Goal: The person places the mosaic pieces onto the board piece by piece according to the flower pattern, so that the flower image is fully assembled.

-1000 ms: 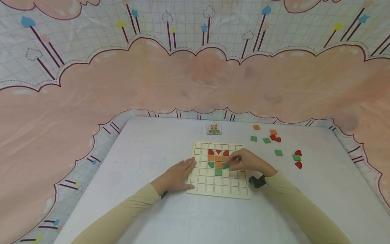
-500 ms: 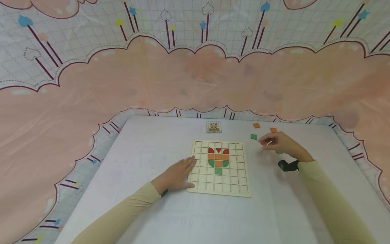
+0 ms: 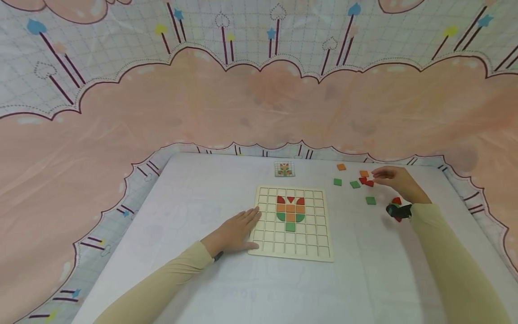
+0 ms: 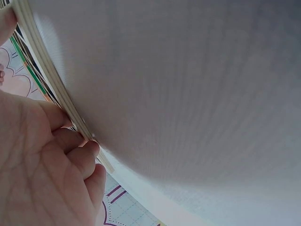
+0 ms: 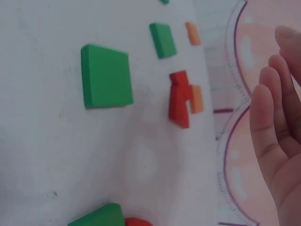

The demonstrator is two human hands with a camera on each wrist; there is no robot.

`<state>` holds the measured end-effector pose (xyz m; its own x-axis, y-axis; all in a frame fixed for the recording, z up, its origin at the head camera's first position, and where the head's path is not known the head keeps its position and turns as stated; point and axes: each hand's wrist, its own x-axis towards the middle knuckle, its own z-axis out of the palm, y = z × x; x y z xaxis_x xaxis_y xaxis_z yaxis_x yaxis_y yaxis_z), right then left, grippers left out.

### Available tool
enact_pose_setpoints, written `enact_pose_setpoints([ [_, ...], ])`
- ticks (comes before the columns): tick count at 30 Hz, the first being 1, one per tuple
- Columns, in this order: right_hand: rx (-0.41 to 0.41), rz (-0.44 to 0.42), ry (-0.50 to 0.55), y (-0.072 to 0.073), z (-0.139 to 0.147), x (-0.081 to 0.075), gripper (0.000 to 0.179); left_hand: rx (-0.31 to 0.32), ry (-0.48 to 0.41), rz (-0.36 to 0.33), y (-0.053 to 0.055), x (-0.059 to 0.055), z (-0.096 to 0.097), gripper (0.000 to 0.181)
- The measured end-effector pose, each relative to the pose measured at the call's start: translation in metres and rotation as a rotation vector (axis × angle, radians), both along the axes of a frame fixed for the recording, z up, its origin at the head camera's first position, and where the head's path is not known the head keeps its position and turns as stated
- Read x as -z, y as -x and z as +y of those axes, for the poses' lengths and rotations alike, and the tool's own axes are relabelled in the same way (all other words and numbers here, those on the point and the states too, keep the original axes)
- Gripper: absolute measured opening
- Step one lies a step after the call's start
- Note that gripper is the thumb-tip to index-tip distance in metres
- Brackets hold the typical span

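A pale wooden grid board (image 3: 311,246) lies in the middle of the table, with red, orange and green pieces set in a tulip-like pattern. My left hand (image 3: 232,233) rests at the board's left edge, and in the left wrist view its fingertips touch the board's side (image 4: 56,89). Over the right part of the table hovers my right hand (image 3: 399,183), its fingers loosely bent with nothing seen between them. Just left of its fingertips are two red pieces (image 3: 369,183) and an orange square (image 3: 364,173). The right wrist view shows this hand (image 5: 287,141) apart from the pieces.
Green squares (image 3: 370,200) and another orange square (image 3: 341,167) lie loose on the right. Under the right wrist, a red piece (image 3: 397,200) is partly hidden. A small pattern card (image 3: 284,169) lies behind the board. Printed cloth (image 3: 259,108) hangs beyond the table's far edge.
My right hand has left the board, moved right and away across the table, and now hovers beside the red pieces. The left hand has stayed at the board's edge.
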<state>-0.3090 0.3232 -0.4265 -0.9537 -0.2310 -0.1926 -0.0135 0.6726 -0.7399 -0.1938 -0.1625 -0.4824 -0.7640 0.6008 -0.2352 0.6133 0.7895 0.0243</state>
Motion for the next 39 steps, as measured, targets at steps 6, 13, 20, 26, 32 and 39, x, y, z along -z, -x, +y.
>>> enact_pose_setpoints([
  [6, 0.088, -0.057, 0.042, 0.013, 0.01, 0.022, 0.059, -0.005, -0.009, -0.014, 0.0, 0.0, 0.0, 0.092],
  [13, 0.168, -0.151, 0.022, 0.022, 0.015, 0.045, 0.061, -0.003, 0.0, -0.005, -0.001, -0.001, 0.0, 0.092],
  [20, 0.184, -0.162, -0.056, 0.027, 0.016, 0.055, 0.059, -0.006, 0.003, -0.008, -0.001, -0.001, 0.001, 0.092],
  [26, 0.154, -0.126, -0.119, 0.029, 0.012, 0.054, 0.049, -0.003, 0.003, 0.002, -0.001, -0.001, 0.0, 0.092],
  [32, 0.133, -0.071, -0.165, 0.033, 0.01, 0.056, 0.039, -0.004, -0.009, 0.006, -0.002, -0.001, 0.0, 0.091],
  [39, 0.118, -0.079, -0.178, 0.032, 0.008, 0.056, 0.041, -0.004, -0.021, -0.001, -0.002, -0.001, 0.0, 0.091],
])
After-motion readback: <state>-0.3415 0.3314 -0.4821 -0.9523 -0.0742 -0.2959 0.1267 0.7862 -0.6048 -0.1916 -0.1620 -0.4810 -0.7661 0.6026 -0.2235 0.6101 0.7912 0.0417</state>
